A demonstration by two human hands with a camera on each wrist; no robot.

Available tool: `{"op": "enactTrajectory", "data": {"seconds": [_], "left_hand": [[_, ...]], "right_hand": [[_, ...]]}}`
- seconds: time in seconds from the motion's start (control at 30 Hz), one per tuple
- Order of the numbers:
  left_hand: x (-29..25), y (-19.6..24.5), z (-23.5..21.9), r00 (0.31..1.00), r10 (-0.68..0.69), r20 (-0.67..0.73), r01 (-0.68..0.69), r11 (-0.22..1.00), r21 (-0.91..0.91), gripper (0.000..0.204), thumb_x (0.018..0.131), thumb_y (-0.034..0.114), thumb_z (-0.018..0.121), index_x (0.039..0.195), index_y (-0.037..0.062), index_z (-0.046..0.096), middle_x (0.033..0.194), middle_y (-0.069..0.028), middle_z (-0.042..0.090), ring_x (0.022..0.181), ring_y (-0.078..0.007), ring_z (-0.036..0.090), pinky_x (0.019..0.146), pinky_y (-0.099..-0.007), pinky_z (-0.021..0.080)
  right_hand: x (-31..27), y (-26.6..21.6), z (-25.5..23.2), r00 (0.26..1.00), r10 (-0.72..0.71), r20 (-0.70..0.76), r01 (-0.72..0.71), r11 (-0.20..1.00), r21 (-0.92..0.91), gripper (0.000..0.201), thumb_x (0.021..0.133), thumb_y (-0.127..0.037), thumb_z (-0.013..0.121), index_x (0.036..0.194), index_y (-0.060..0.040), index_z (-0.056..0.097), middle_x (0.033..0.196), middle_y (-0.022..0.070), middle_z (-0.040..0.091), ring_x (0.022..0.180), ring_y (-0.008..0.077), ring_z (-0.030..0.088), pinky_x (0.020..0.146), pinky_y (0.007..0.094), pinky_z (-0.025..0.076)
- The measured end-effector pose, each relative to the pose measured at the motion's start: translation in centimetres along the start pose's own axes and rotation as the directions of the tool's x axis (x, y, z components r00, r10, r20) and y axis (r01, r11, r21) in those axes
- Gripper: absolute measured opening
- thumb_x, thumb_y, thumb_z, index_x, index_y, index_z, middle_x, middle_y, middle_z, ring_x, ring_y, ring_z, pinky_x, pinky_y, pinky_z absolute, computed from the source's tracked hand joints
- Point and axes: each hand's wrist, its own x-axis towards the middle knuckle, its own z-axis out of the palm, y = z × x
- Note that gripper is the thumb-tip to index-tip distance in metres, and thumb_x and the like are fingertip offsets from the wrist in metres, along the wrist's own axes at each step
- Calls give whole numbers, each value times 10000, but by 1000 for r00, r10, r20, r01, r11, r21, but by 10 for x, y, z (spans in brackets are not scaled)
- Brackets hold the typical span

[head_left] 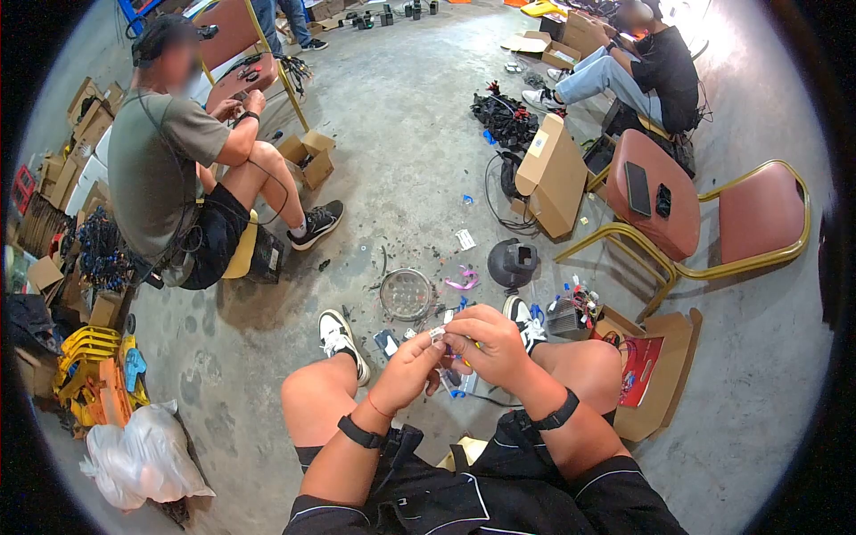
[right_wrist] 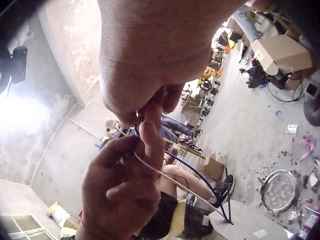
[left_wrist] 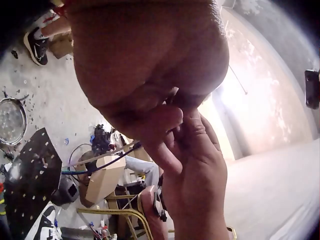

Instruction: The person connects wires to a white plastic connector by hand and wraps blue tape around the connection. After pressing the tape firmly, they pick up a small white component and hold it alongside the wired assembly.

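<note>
In the head view my left hand [head_left: 407, 371] and right hand [head_left: 489, 346] meet above the floor between my knees. Fingertips of both pinch a small clear plastic piece [head_left: 437, 333], largely covered by the fingers. From the right wrist view, a thin white wire [right_wrist: 172, 179] runs out of the left hand's fingertips, and a dark blue wire [right_wrist: 189, 167] passes close behind. Both wires reach down toward a pale flat panel [right_wrist: 250, 224]. The left wrist view has a dark spotted sheet [left_wrist: 35, 175] below the hands.
A round metal tray [head_left: 406, 295] sits on the floor past my feet, with scattered scraps around it. To the right are a dark helmet-like object [head_left: 513, 263], an open cardboard box [head_left: 682, 374] and a chair [head_left: 655, 196]. One person [head_left: 169, 169] sits at left, another [head_left: 664, 76] far right.
</note>
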Motion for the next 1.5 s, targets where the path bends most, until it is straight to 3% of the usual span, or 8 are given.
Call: {"op": "enactTrajectory", "data": {"seconds": [0.23, 0.37, 0.57, 0.67, 0.93, 1.33, 1.43, 1.5], "left_hand": [[0, -4, -1, 999, 4, -50, -1, 999, 49, 214, 1088, 121, 446, 1170, 32, 623, 965, -97, 707, 682, -133, 632, 544, -264, 515], [5, -17, -10, 1000, 29, -10, -29, 999, 16, 271, 1068, 78, 406, 1270, 15, 576, 1033, -93, 722, 732, -117, 631, 596, -250, 507], [2, -6, -5, 1000, -1, 0, 1, 1000, -18, 257, 1077, 112, 431, 1248, 18, 598, 981, -86, 716, 741, -124, 640, 602, -258, 506], [2, -1, -1, 998, -2, -60, 2, 1000, 3, 221, 1093, 161, 453, 1138, 39, 632, 919, -97, 722, 748, -142, 654, 611, -267, 502], [1, -4, 1, 995, 51, -84, -39, 991, 130, 231, 1085, 266, 580, 1115, 57, 674, 835, 3, 660, 734, -86, 614, 652, -246, 487], [4, -5, -1, 996, 89, -30, -85, 990, 115, 334, 1103, 328, 543, 1166, 29, 676, 857, -4, 662, 763, -89, 611, 684, -242, 486], [5, -6, -3, 996, 55, -69, -43, 986, 163, 320, 1104, 298, 544, 1191, 19, 674, 880, -7, 665, 776, -93, 613, 690, -248, 489], [7, -17, -8, 996, 61, -66, -51, 988, 145, 299, 1101, 270, 551, 1198, 16, 674, 893, -7, 666, 783, -93, 613, 695, -252, 493]], "right_hand": [[3, -5, -1, 1000, -19, -12, 18, 999, -33, 167, 828, -29, 802, 989, -31, 756, 942, 150, 727, 843, 300, 706, 720, 373, 558], [3, -3, 0, 999, -36, -14, 36, 999, -34, 181, 817, -38, 814, 988, -33, 756, 935, 147, 726, 830, 300, 704, 718, 374, 556], [4, -5, 0, 999, -36, -37, 34, 998, -50, 167, 817, -51, 821, 970, -31, 755, 919, 141, 728, 822, 292, 704, 714, 373, 554], [3, -5, 0, 998, -14, -59, 11, 999, -50, 143, 834, -70, 809, 960, -31, 755, 918, 135, 727, 832, 296, 702, 726, 380, 558], [0, -3, 3, 996, 23, -83, -26, 999, -33, 114, 850, -71, 789, 951, -30, 755, 916, 137, 731, 833, 306, 706, 737, 388, 566], [-2, -5, 4, 948, 307, -85, -296, 947, 122, 117, 913, -125, 777, 948, -18, 747, 848, 88, 719, 683, 214, 676, 584, 300, 522], [-4, 0, 4, 935, 355, -10, -350, 926, 142, 167, 903, -141, 776, 1023, -30, 741, 933, 85, 716, 759, 210, 680, 617, 305, 522], [0, -3, 2, 949, 301, 100, -309, 947, 88, 319, 872, -160, 786, 1158, -44, 708, 1099, 123, 696, 965, 254, 683, 789, 355, 549]]}}
